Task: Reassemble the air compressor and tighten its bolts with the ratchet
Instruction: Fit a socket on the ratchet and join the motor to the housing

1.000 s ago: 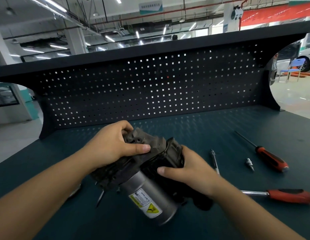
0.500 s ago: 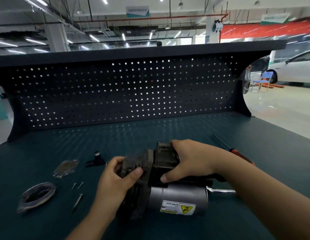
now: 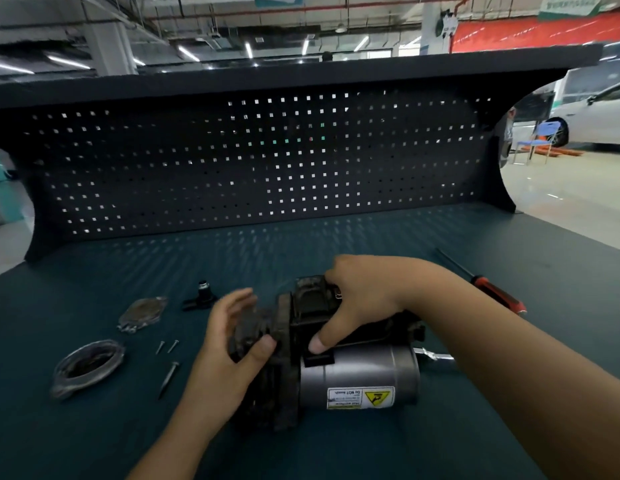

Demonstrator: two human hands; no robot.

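Note:
The air compressor (image 3: pixel 357 379) lies on its side on the dark green bench, its silver motor cylinder with a yellow warning label pointing right. My right hand (image 3: pixel 360 299) grips the black housing from above, thumb pressed on its front. My left hand (image 3: pixel 229 351) is at the compressor's dirty left end cover (image 3: pixel 253 337); the thumb touches it and the fingers are spread loosely. A long bolt (image 3: pixel 168 377) and two small screws (image 3: pixel 166 346) lie left of the compressor. The ratchet's metal shaft (image 3: pixel 434 355) shows behind my right forearm.
A round dirty ring part (image 3: pixel 88 365), a flat gasket-like plate (image 3: pixel 142 313) and a small black fitting (image 3: pixel 203 296) lie at the left. A red-handled screwdriver (image 3: pixel 488 289) lies at the right. The pegboard back wall (image 3: pixel 267 161) closes the far side.
The compressor has been turned from pointing toward me to lying sideways on the bench. My left hand's fingers have loosened and spread off the end cover. The view shifted left, revealing loose parts.

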